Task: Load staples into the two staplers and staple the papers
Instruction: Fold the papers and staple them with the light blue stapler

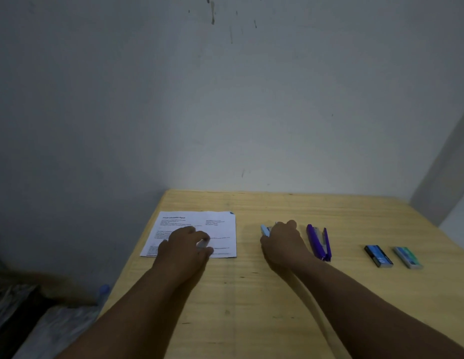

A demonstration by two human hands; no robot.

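Right hand [282, 242] seemingly closed over light-blue stapler [264, 230]; left hand [185, 244] on papers [220, 229].

A wooden table [277, 294] stands against a stained grey wall [225, 99].

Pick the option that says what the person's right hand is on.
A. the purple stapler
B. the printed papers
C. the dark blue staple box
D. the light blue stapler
D. The right hand covers the light blue stapler, whose tip shows at the hand's left edge; the purple stapler lies untouched just to its right, and the left hand is the one on the papers.
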